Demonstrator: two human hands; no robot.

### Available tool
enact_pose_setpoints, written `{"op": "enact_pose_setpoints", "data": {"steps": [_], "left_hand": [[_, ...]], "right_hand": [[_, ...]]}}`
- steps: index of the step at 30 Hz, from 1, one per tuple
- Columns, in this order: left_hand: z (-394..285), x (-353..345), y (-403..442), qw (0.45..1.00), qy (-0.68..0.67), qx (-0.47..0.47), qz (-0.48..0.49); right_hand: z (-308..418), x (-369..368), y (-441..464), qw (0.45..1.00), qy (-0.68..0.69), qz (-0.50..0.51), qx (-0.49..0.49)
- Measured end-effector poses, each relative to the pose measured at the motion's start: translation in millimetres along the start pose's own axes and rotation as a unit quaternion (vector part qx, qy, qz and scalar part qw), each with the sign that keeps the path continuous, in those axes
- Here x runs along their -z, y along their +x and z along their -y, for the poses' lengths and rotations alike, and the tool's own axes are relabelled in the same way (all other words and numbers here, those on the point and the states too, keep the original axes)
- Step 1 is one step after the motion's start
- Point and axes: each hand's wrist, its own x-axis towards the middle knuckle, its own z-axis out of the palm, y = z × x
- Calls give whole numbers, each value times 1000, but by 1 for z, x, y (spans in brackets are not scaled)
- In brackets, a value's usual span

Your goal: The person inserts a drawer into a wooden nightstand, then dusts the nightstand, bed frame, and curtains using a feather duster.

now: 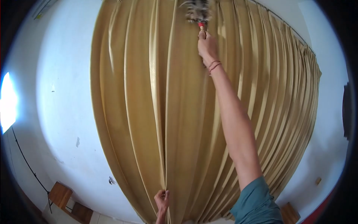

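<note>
A long gold curtain (186, 123) hangs in folds across the middle of the head view. High up, my right hand (208, 46) is closed around the short handle of a feather duster (198, 11). The duster's dark, pale-tipped feathers are against the upper part of the curtain, above a red collar, and its top runs out of the frame. Low down, my left hand (162, 199) pinches an edge of a curtain fold between thumb and fingers. My right arm covers part of the folds behind it.
White walls (67, 93) flank the curtain, the left one with scuffed patches. A wooden piece of furniture (61, 194) stands at lower left beside a thin black stand (28, 162). Another wooden piece (290, 212) shows at lower right. A bright light (7, 102) glows at far left.
</note>
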Motion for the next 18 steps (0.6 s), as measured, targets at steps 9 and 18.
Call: {"op": "enact_pose_setpoints", "data": {"steps": [9, 18], "left_hand": [[1, -8, -4, 997, -47, 44, 52], [8, -7, -1, 996, -60, 43, 59]], "right_hand": [[-116, 20, -368, 926, 220, 132, -275], [-138, 152, -853, 673, 71, 419, -605]]}}
